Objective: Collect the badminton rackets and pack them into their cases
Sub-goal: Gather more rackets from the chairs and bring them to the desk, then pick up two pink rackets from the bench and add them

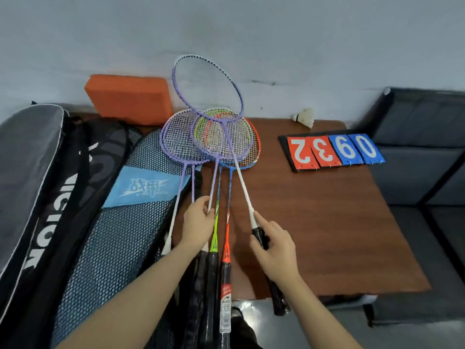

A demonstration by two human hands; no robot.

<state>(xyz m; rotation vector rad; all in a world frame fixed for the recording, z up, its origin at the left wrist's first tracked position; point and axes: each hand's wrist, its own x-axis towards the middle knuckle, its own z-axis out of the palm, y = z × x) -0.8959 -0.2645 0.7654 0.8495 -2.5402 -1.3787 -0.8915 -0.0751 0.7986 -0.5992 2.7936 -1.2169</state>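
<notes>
Badminton rackets lie fanned on the brown wooden table, heads far and handles near, several purple-framed heads overlapping a yellow-green one and an orange-and-blue one. One purple-and-blue racket is tilted up above the others, its head against the grey wall; its white shaft runs down to a black grip held in the right hand, whose fingers and thumb curl round the grip while the forefinger lies straight along the shaft. The left hand rests on the bunched shafts, its fingertips pinching a purple-and-white shaft. Just right of it lie the yellow-green shaft and the orange shaft, their black handles running off the near edge.

To the left, touching the rackets, lies a black mesh racket case with a light blue label, and beyond it a large grey-and-black padded racket bag. An orange foam block stands at the far left against the wall. On the right of the table lies a flip scoreboard with red and blue number cards, and far of it a white shuttlecock.
</notes>
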